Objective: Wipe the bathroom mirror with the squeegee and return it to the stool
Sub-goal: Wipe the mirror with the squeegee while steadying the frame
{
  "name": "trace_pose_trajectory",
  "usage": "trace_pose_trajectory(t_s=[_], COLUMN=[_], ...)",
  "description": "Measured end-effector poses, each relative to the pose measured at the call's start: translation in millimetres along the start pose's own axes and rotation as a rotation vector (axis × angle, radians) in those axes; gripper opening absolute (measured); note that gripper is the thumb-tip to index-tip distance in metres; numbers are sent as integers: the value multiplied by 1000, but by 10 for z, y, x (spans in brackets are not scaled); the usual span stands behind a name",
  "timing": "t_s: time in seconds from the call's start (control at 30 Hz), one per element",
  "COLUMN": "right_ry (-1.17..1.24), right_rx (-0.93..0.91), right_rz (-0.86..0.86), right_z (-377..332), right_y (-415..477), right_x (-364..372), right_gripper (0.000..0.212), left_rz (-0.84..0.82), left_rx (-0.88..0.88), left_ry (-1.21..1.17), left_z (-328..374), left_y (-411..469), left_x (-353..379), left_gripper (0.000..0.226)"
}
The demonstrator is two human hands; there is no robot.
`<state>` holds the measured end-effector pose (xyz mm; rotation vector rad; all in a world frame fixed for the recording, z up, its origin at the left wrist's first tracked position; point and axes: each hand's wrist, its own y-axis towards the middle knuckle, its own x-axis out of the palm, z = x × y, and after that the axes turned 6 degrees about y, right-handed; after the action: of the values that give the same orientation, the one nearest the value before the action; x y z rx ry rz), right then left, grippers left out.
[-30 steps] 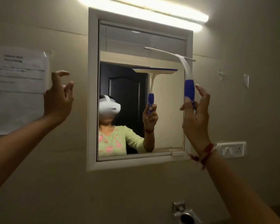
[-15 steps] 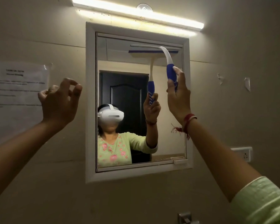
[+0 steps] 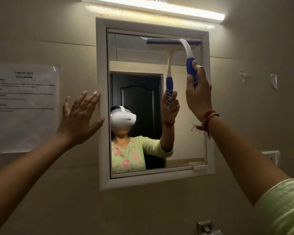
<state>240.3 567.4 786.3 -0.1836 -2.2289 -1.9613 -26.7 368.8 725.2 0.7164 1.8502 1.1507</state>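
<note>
A white-framed bathroom mirror (image 3: 134,53) hangs on the beige wall. The squeegee (image 3: 187,50) has a white neck and a blue grip; its blade lies across the top right of the glass, just under the frame's upper edge. My right hand (image 3: 198,92) is closed around the blue grip, below the blade. My left hand (image 3: 79,118) is flat, fingers spread, with its fingertips on the mirror frame's left edge. The glass reflects the squeegee and the person holding it. The stool is out of sight.
A lit tube light (image 3: 153,9) runs above the mirror. A printed paper sheet (image 3: 22,107) is taped to the wall on the left. A switch plate (image 3: 271,157) sits at the right, and a metal fitting (image 3: 206,228) shows at the bottom edge.
My right hand carried the squeegee from the mirror's right edge up onto the top of the glass. My left hand uncurled and moved right onto the frame.
</note>
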Motion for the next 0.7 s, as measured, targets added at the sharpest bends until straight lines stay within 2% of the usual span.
trace_pose_trajectory(t_s=[0.23, 0.37, 0.5, 0.7], right_ry=[-68, -88, -84, -75], right_rx=[0, 12, 17, 23], right_rz=[-5, -6, -10, -26], right_z=[-62, -90, -97, -65], right_y=[14, 27, -23, -294], right_x=[-29, -57, -66, -164], right_gripper=[36, 37, 38, 40], left_rz=[-81, -129, -233, -421], left_rx=[145, 168, 118, 1], left_ry=[194, 303, 378, 415], left_z=[-184, -147, -24, 170], left_y=[93, 156, 201, 158], left_x=[-195, -324, -412, -358], left_gripper=[93, 102, 112, 141])
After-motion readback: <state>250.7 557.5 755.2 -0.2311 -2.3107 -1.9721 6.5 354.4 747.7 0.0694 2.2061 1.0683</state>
